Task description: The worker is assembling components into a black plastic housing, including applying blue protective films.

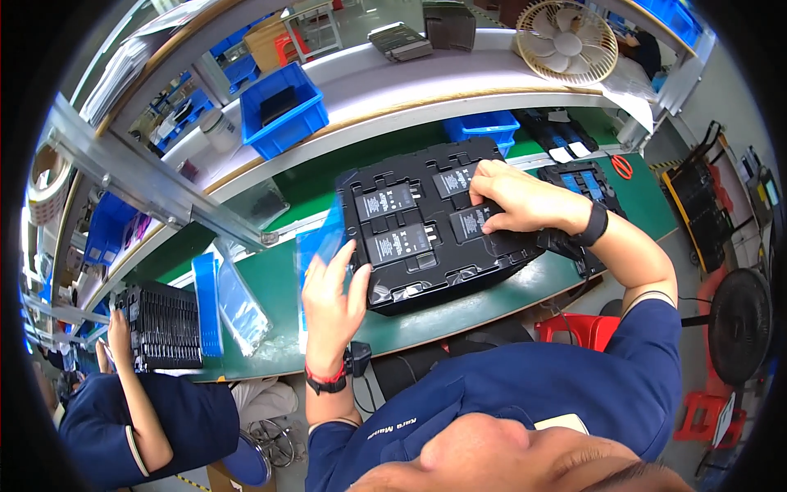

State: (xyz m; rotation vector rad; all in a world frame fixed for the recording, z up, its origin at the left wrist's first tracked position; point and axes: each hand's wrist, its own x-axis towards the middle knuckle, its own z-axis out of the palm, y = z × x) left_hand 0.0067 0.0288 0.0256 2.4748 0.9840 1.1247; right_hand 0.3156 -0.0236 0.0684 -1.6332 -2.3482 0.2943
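A black moulded plastic tray [438,246] lies at a slant before me on the green table, apparently on top of a stack. Flat black battery packs with pale printing sit in its pockets: one at upper left [385,202], one at lower left [403,243] and one at upper right [451,182]. My right hand [525,199] curls over the tray's right half, its fingers and thumb at the lower-right battery pack [467,224]; the palm hides part of that side. Beside the tray's left edge, my left hand [332,299] is open, fingers spread, holding nothing.
Left of me a co-worker's hand [120,332] is at a row of black parts [164,324]. Clear plastic bags [242,307] lie between us. Blue bins [283,111] and a fan [567,43] stand on the shelf. Red scissors [621,167] lie at the right.
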